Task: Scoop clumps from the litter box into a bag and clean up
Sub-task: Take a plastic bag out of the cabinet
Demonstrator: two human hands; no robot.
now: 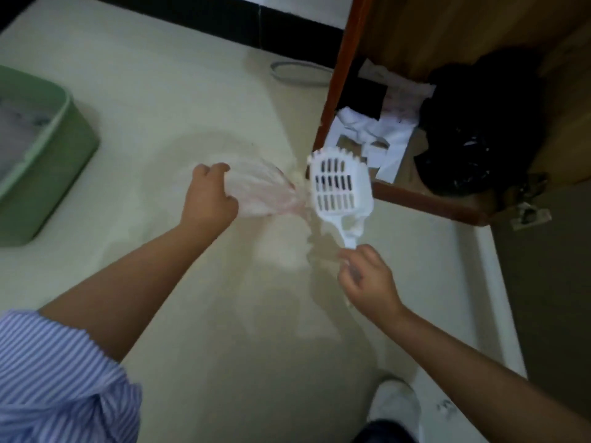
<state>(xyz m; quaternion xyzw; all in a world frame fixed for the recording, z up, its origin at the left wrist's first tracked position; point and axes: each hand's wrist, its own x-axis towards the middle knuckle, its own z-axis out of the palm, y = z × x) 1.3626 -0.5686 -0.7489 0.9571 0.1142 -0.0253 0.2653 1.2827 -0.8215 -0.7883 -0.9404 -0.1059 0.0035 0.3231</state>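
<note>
The left hand [209,195] holds a thin see-through bag [265,191] in a tight grip above the pale floor [160,107]. The right hand [364,278] pinches the handle end of a white litter scoop [340,185], whose slotted head is beside the bag. The green litter box [64,161] sits far left.

The room is dim, with soft, flat light. The pale floor [160,107] carries a greenish cast and faint, diffuse shadows under the arms. The white scoop [340,188] is the brightest thing here, crisp at its slots, while the thin bag [262,190] beside it smears with motion blur. The right hand [364,278] looks soft too. The open cabinet [479,43] sinks into murk, its black bag [479,129] nearly without detail. Straight lines bow towards the edges, and the whole picture is grainy.
</note>
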